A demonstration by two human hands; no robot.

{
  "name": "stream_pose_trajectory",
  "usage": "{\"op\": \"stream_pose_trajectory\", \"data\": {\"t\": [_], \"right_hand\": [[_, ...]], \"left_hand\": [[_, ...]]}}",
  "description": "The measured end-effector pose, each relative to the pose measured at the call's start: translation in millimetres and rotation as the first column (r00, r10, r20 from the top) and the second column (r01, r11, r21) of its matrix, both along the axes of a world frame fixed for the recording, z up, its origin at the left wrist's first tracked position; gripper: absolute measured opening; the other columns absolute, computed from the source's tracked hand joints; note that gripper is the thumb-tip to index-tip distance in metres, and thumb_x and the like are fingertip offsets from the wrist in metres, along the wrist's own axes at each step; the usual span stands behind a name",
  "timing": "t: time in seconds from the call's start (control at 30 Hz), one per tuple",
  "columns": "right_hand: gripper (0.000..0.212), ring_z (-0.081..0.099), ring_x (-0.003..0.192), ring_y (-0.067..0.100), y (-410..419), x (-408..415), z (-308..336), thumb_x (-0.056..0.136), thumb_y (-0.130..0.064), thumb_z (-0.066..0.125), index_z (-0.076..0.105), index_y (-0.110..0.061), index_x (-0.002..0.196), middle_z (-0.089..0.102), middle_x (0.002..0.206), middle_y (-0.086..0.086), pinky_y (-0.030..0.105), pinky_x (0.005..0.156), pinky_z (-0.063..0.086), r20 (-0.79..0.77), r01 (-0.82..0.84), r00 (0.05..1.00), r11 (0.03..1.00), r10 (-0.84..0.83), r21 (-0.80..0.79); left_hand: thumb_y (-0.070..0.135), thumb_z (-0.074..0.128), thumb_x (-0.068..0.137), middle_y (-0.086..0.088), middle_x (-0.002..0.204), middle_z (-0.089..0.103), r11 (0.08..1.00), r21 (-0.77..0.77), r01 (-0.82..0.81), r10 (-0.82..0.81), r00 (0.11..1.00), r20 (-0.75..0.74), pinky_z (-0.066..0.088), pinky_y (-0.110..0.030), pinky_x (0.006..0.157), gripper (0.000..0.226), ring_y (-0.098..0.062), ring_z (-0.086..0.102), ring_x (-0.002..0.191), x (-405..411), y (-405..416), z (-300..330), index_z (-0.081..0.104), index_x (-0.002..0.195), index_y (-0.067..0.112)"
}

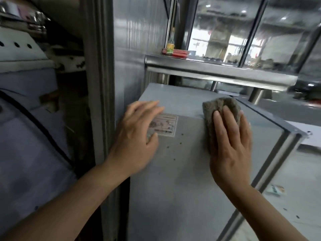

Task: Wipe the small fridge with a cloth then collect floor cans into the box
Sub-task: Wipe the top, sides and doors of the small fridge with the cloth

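Head view: R hand (231, 145) flat on cloth (220, 110), fingers straight, pressing it to fridge (182, 180) side near top edge. L hand (135, 136) open, fingers relaxed — blurred, over label (165, 125), contact w/ fridge unclear. Past both hands — steel shelf (217, 70) w/ bottle (170, 47).

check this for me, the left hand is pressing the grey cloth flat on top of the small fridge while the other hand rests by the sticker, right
Not quite: it is the right hand that presses the grey cloth flat on top of the small fridge. The left hand is the one by the sticker, as the head view shows.
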State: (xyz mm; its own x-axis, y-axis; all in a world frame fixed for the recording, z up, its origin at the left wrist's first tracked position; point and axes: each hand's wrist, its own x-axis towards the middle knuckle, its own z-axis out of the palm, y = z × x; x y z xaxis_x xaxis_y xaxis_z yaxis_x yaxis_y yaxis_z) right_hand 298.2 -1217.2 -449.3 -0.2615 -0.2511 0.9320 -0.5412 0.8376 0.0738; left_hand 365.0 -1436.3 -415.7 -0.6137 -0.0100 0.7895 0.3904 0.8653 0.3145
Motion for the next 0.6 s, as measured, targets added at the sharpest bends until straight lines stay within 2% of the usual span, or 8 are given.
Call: {"op": "stream_pose_trajectory", "data": {"t": [0.07,0.13,0.2,0.23,0.3,0.37,0.47,0.6], "right_hand": [[0.059,0.016,0.142,0.04,-7.2,-0.4,-12.0,0.088,0.002,0.045,0.032,-0.01,0.143,0.025,0.152,0.009,0.055,0.113,0.021,-0.053,-0.044,0.998,0.999,0.044,0.003],[0.053,0.013,0.143,0.039,-19.9,1.3,-21.6,0.091,-0.002,0.037,0.033,-0.01,0.143,0.023,0.153,0.007,0.054,0.114,0.02,-0.078,-0.077,0.994,0.997,0.08,0.031],[0.052,0.011,0.144,0.036,-35.6,2.8,-24.0,0.092,-0.005,0.03,0.033,-0.011,0.144,0.023,0.153,0.005,0.048,0.117,0.014,-0.077,-0.111,0.99,0.99,0.117,0.087],[0.05,0.009,0.145,0.034,-44.7,4.5,-23.9,0.094,-0.009,0.027,0.033,-0.013,0.144,0.023,0.153,0.003,0.046,0.118,0.013,-0.066,-0.125,0.989,0.984,0.134,0.126],[0.048,0.01,0.145,0.031,-63.1,7.6,-21.7,0.098,-0.018,0.024,0.035,-0.015,0.144,0.025,0.153,0.003,0.046,0.118,0.015,-0.053,-0.15,0.985,0.966,0.165,0.211],[0.048,0.013,0.144,0.031,-80.0,9.1,-12.7,0.095,-0.018,0.037,0.037,-0.015,0.143,0.029,0.152,0.004,0.047,0.116,0.02,-0.068,-0.14,0.984,0.946,0.167,0.293],[0.056,0.016,0.144,0.031,-104.7,9.1,13.1,0.09,-0.02,0.048,0.035,-0.017,0.144,0.032,0.151,0.004,0.047,0.115,0.022,-0.109,-0.09,0.983,0.908,0.147,0.409],[0.051,0.02,0.143,0.031,-123.1,3.3,22.0,0.091,-0.021,0.04,0.039,-0.018,0.143,0.035,0.15,0.002,0.048,0.115,0.022,-0.18,-0.052,0.972,0.882,0.152,0.468]], "left_hand": [[0.005,0.066,0.079,0.008,0.141,0.043,0.984,0.176,0.035,-0.036,0.999,0.002,0.03,-0.027,0.11,0.065,-0.009,0.035,0.133,1.9,-10.4,-14.8,0.042,0.138,0.018],[0.009,0.065,0.083,0.035,0.129,0.038,0.921,0.365,0.134,-0.162,0.986,0.047,0.038,-0.01,0.097,0.073,0.018,0.035,0.122,4.4,-17.8,-28.5,0.029,0.142,0.032],[0.004,0.06,0.086,0.044,0.118,0.036,0.874,0.446,0.194,-0.242,0.969,0.053,0.039,0.002,0.084,0.076,0.03,0.035,0.11,3.5,-23.3,-38.4,0.022,0.144,0.036],[0.001,0.057,0.087,0.041,0.12,0.037,0.856,0.472,0.211,-0.261,0.964,0.042,0.039,0.001,0.083,0.076,0.029,0.036,0.109,2.7,-25.8,-41.6,0.021,0.144,0.036],[0.0,0.053,0.087,0.028,0.129,0.041,0.82,0.522,0.233,-0.286,0.958,0.021,0.044,-0.01,0.088,0.076,0.019,0.041,0.114,3.2,-29.8,-43.9,0.02,0.144,0.038],[-0.003,0.051,0.086,0.017,0.133,0.047,0.796,0.557,0.237,-0.296,0.955,0.016,0.046,-0.02,0.09,0.077,0.007,0.048,0.118,2.9,-34.1,-45.0,0.021,0.142,0.04],[-0.013,0.046,0.083,0.005,0.125,0.056,0.806,0.559,0.196,-0.258,0.966,0.033,0.046,-0.02,0.088,0.08,-0.003,0.059,0.108,1.3,-40.4,-46.3,0.022,0.143,0.034],[-0.014,0.047,0.083,0.003,0.122,0.055,0.819,0.551,0.164,-0.236,0.97,0.062,0.05,-0.022,0.083,0.08,-0.006,0.064,0.095,5.4,-46.7,-58.1,0.022,0.143,0.031]]}}
